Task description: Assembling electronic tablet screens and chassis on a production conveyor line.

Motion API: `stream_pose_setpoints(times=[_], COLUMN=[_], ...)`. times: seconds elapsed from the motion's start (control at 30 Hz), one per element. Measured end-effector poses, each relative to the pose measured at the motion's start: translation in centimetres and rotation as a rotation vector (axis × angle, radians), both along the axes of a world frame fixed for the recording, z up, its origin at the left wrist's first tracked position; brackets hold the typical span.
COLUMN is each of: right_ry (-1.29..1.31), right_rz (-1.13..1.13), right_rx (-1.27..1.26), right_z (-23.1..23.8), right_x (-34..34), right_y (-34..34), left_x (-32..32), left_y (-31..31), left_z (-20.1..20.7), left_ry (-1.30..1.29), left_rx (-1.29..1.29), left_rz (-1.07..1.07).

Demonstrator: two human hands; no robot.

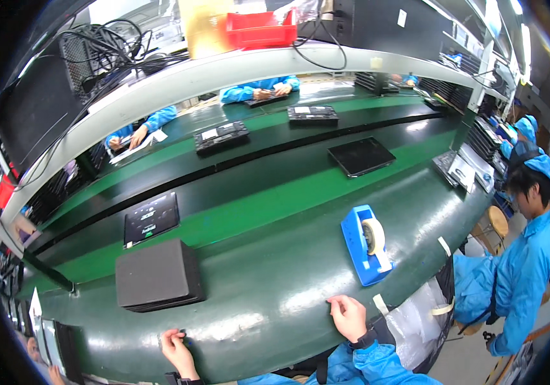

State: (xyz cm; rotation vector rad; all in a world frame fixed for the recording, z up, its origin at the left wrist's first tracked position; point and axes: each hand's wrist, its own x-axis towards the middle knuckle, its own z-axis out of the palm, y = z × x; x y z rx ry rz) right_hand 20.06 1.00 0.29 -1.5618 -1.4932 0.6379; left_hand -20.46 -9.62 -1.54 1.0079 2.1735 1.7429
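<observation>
My left hand (179,354) is low over the green work surface (268,269), its fingers closed around a small dark thing at the fingertips that is too small to name. My right hand (350,319) rests near the table's front edge with its fingers curled in; nothing shows in them. Beyond it stands a blue tape dispenser (355,247) with a roll of cream tape. A stack of dark grey flat panels or cases (157,274) sits beyond my left hand. Just behind the stack, a tablet (151,219) with its screen lit lies on the green belt.
A dark tablet-like panel (361,157) and two black boxy units (221,136) (313,115) lie farther off. A grey shelf beam (236,72) spans overhead, holding a red bin (261,29) and cables (105,48). Co-workers in blue work across the line; one person (524,256) stands at right.
</observation>
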Motion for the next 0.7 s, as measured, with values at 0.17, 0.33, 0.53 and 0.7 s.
stream_pose_setpoints(times=[0.17, 0.33, 0.53, 0.7], right_ry=[-0.012, -0.036, -0.011, -0.107], right_rz=[-0.016, -0.004, -0.005, 0.059], right_rx=[0.011, 0.005, -0.012, -0.003], right_z=[0.0, 0.7, 0.7, 1.3], right_x=[0.7, 0.4, 0.7, 0.5], right_y=[-0.3, -0.3, -0.4, -0.5], left_x=[0.1, -0.1, 0.2, 3.5], left_y=[0.5, 0.2, 0.5, 0.1], left_z=[0.0, -0.2, 0.2, 5.7], left_ry=[0.011, 0.009, -0.041, -0.082], left_rx=[-0.053, -0.032, -0.077, -0.148], left_rz=[-0.047, -0.036, -0.079, 0.009])
